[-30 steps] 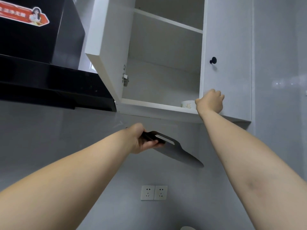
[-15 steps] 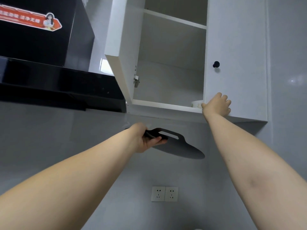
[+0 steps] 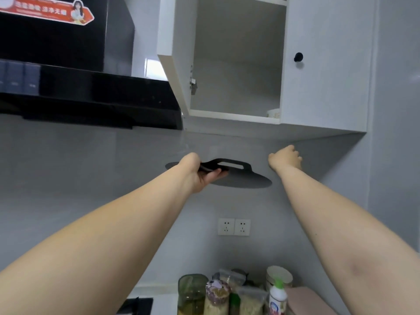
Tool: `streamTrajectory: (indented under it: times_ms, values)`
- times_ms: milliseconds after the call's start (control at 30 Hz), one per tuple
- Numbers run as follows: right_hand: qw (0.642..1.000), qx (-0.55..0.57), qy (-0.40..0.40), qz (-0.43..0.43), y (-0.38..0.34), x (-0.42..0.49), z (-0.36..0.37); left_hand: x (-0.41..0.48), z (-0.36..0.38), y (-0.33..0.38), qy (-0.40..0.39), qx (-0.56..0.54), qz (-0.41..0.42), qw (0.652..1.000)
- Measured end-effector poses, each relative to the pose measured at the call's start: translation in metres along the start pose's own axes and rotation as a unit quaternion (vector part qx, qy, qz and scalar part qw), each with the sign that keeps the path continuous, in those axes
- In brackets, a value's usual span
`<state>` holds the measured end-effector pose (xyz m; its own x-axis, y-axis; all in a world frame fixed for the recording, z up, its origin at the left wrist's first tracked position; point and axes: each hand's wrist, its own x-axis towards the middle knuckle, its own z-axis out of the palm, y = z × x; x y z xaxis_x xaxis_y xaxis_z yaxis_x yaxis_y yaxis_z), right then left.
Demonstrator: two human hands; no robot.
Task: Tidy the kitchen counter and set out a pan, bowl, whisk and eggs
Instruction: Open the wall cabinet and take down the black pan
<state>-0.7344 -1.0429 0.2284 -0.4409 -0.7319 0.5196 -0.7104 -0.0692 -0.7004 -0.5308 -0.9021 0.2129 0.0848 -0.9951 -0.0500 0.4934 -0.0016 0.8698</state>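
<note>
**Black board held up under the open cupboard**

The left hand (image 3: 204,176) grips a flat black board (image 3: 245,180) by the end with the slot handle. The fingers are curled under it and the thumb is on top. The board lies nearly level, raised in front of the grey wall just below the cupboard (image 3: 327,87). Part of its rim shows to the left of the wrist. Whether it is a chopping board or some kind of flat pan cannot be told.

The right hand (image 3: 285,159) is lifted beside the board, just under the cupboard's base and apart from it. Its fingers are loose and hold nothing.

The cupboard's left door (image 3: 172,53) stands open. The right one is closed and has a black knob (image 3: 298,57). A small white tub (image 3: 273,113) sits in the right corner of the lower shelf.

To the left hangs a black hood (image 3: 91,98). Twin sockets (image 3: 234,227) are set in the wall below the board.

At the bottom edge, jars (image 3: 193,289) of dry goods and a white bottle (image 3: 277,296) with a green cap stand against the wall on the bench (image 3: 164,302), next to a corner of the black hob (image 3: 136,305).
</note>
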Motion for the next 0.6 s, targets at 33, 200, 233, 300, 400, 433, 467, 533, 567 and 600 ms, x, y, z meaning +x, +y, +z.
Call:
streamTrajectory:
  times_ms: [33,200,233,300,400,433,467,533,567,600]
  values:
    - [0.999,0.0,-0.033,0.014,0.001,-0.007,0.002,-0.005,-0.003,-0.004,0.012,-0.002,0.004,1.0]
    - [0.977,-0.076,-0.196,-0.038,0.004,-0.052,0.006,-0.033,-0.031,-0.014,0.052,-0.034,0.027,0.998]
    - [0.969,-0.083,-0.226,-0.057,0.001,-0.064,0.004,-0.039,-0.038,-0.013,0.06,-0.039,0.033,0.997]
    - [0.956,-0.066,-0.278,-0.07,-0.005,-0.085,0.007,-0.051,-0.052,-0.012,0.068,-0.042,0.039,0.996]
    - [0.938,0.035,-0.345,-0.021,-0.016,-0.114,0.017,-0.071,-0.075,-0.008,0.076,-0.043,0.05,0.995]
    - [0.929,0.097,-0.357,0.01,-0.019,-0.123,0.023,-0.077,-0.084,-0.006,0.079,-0.041,0.054,0.995]
    - [0.913,0.152,-0.375,0.047,-0.026,-0.135,0.029,-0.085,-0.096,-0.002,0.085,-0.039,0.062,0.994]
    - [0.871,0.218,-0.425,0.117,-0.04,-0.162,0.038,-0.096,-0.122,0.006,0.092,-0.04,0.073,0.992]
    - [0.842,0.257,-0.447,0.156,-0.049,-0.177,0.042,-0.102,-0.137,0.011,0.093,-0.038,0.074,0.992]
    - [0.811,0.301,-0.463,0.195,-0.061,-0.192,0.048,-0.108,-0.157,0.017,0.099,-0.037,0.074,0.992]
